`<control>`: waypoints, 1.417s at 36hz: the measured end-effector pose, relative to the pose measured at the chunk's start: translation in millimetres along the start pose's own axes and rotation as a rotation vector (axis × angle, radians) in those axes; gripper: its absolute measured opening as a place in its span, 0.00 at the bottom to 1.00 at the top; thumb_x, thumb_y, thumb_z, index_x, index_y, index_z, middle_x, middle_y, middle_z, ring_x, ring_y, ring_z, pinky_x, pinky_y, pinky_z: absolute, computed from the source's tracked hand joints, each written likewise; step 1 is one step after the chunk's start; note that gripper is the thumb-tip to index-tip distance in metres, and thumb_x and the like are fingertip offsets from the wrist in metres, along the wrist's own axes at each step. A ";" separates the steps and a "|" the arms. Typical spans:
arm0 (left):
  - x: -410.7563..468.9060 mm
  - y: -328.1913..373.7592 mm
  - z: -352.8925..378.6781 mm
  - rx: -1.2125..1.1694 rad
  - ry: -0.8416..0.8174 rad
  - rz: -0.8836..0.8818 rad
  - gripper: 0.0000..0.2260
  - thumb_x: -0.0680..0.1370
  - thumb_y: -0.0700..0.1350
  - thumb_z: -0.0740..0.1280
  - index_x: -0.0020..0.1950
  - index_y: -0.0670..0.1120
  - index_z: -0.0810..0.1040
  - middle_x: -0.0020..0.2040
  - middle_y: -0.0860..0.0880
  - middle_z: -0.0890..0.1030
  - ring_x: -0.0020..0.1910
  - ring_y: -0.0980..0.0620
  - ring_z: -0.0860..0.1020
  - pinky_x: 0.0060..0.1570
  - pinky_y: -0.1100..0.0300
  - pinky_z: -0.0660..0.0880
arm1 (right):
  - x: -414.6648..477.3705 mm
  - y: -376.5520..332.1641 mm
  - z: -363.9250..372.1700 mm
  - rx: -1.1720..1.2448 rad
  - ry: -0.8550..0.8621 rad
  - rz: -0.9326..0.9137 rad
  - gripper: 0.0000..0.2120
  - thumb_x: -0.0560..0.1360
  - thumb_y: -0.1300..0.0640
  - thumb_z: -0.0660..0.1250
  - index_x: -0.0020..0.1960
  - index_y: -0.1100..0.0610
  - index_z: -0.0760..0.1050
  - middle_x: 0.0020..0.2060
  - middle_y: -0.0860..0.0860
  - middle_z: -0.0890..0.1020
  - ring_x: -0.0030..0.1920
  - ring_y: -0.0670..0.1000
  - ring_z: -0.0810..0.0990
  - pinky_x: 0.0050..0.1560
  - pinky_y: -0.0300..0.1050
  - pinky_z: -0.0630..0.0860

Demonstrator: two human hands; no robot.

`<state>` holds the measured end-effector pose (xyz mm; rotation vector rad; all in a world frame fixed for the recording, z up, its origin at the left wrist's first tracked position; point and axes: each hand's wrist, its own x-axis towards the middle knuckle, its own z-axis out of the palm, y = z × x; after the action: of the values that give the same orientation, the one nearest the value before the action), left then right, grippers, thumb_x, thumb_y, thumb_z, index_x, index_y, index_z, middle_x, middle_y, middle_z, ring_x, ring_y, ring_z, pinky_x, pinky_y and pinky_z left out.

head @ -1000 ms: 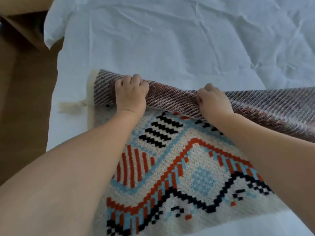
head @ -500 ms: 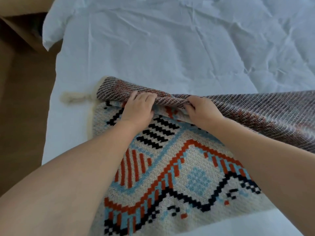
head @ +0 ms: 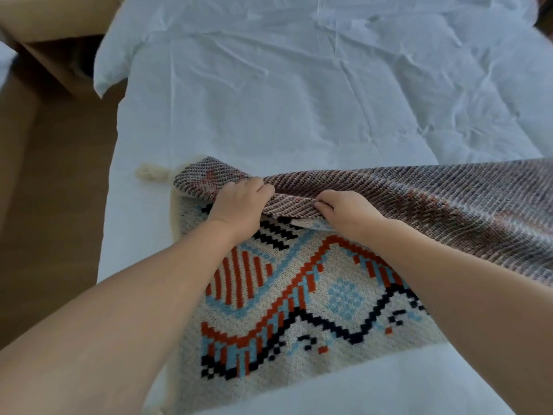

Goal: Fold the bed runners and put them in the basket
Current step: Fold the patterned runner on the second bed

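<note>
**Both hands hold the runner's turned-over edge**

Head view: the bed runner (head: 299, 298) lies across the near left part of the bed (head: 140, 259), pattern up. Its far edge is folded over, showing a brownish striped back that runs off to the right. The left hand (head: 239, 205) curls its fingers round this fold, and the right hand (head: 348, 214), just beside it, pinches the same fold. The left forearm (head: 134, 310) and right forearm (head: 449, 283) hide parts of the pattern. A cream tassel (head: 151, 172) lies at the runner's far left corner. A rumpled white duvet (head: 299, 85) covers the far bed. Brown floor (head: 51, 220) lies beyond the bed's left edge.
</note>
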<state>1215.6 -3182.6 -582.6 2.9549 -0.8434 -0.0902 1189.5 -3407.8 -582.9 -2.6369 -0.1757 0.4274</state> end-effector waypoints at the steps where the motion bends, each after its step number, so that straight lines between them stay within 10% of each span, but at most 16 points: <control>1: -6.7 -2.5 -0.6 0.010 0.023 0.008 0.24 0.69 0.31 0.63 0.63 0.46 0.71 0.56 0.48 0.74 0.50 0.48 0.73 0.49 0.53 0.69 | -3.8 -0.1 0.9 -0.006 -0.009 -0.004 0.12 0.82 0.50 0.56 0.48 0.56 0.74 0.36 0.51 0.79 0.37 0.53 0.77 0.38 0.47 0.72; 11: -74.9 -34.6 -8.9 0.065 0.072 -0.195 0.19 0.70 0.30 0.57 0.56 0.44 0.77 0.51 0.46 0.78 0.48 0.45 0.73 0.44 0.53 0.63 | -31.9 -13.9 17.0 -0.192 -0.132 0.011 0.29 0.76 0.31 0.51 0.56 0.53 0.76 0.43 0.49 0.82 0.43 0.51 0.80 0.37 0.43 0.74; 16: -107.9 -22.0 -12.4 -0.064 0.074 -0.231 0.16 0.68 0.31 0.61 0.53 0.40 0.79 0.48 0.44 0.79 0.46 0.43 0.75 0.42 0.49 0.70 | -42.6 -53.3 49.5 -0.458 -0.049 -0.162 0.53 0.59 0.17 0.52 0.74 0.49 0.54 0.65 0.53 0.71 0.55 0.54 0.76 0.48 0.49 0.74; 22: -154.7 2.1 -5.8 -0.130 0.132 -0.211 0.14 0.66 0.32 0.60 0.47 0.38 0.79 0.43 0.42 0.80 0.42 0.41 0.76 0.42 0.47 0.71 | -64.5 -115.7 99.7 -0.408 -0.013 -0.361 0.18 0.74 0.53 0.62 0.63 0.54 0.67 0.43 0.50 0.76 0.44 0.55 0.79 0.40 0.48 0.73; 26: -196.4 9.4 4.9 -0.042 0.100 -0.307 0.14 0.67 0.31 0.63 0.48 0.41 0.79 0.45 0.44 0.80 0.46 0.42 0.76 0.48 0.49 0.67 | -78.8 -118.2 105.0 -0.287 -0.096 -0.331 0.15 0.73 0.64 0.59 0.58 0.56 0.68 0.37 0.51 0.76 0.34 0.54 0.75 0.32 0.46 0.71; 35: -265.1 40.2 10.5 -0.021 0.136 -0.472 0.13 0.57 0.27 0.68 0.37 0.41 0.78 0.36 0.45 0.78 0.39 0.42 0.77 0.44 0.50 0.71 | -120.4 -92.9 94.9 -0.334 -0.304 -0.438 0.17 0.77 0.62 0.54 0.64 0.51 0.68 0.46 0.54 0.79 0.43 0.57 0.77 0.38 0.49 0.73; 42: -305.6 40.6 15.2 -0.046 0.068 -0.446 0.16 0.51 0.25 0.71 0.31 0.40 0.73 0.30 0.44 0.74 0.30 0.43 0.73 0.30 0.54 0.68 | -140.0 -69.6 110.8 -0.563 -0.107 -0.327 0.19 0.74 0.64 0.60 0.64 0.54 0.69 0.58 0.52 0.77 0.58 0.54 0.77 0.57 0.50 0.72; 46: -329.5 37.2 21.7 -0.073 0.009 -0.350 0.19 0.47 0.24 0.69 0.31 0.40 0.71 0.30 0.42 0.72 0.28 0.43 0.72 0.27 0.55 0.63 | -153.5 -58.5 117.8 -0.631 -0.166 -0.185 0.15 0.73 0.65 0.59 0.59 0.56 0.70 0.52 0.52 0.79 0.51 0.56 0.79 0.45 0.48 0.73; 51: -347.7 40.2 35.9 -0.102 0.017 -0.294 0.17 0.51 0.22 0.66 0.33 0.39 0.72 0.31 0.42 0.72 0.29 0.43 0.71 0.28 0.55 0.64 | -179.9 -50.7 132.3 -0.681 -0.158 -0.271 0.19 0.75 0.61 0.58 0.65 0.54 0.68 0.57 0.50 0.77 0.57 0.53 0.77 0.54 0.47 0.70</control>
<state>897.0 -3034.5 -602.0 2.9537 -0.3834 -0.1185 973.9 -3341.9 -623.1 -3.1599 -0.8518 0.5570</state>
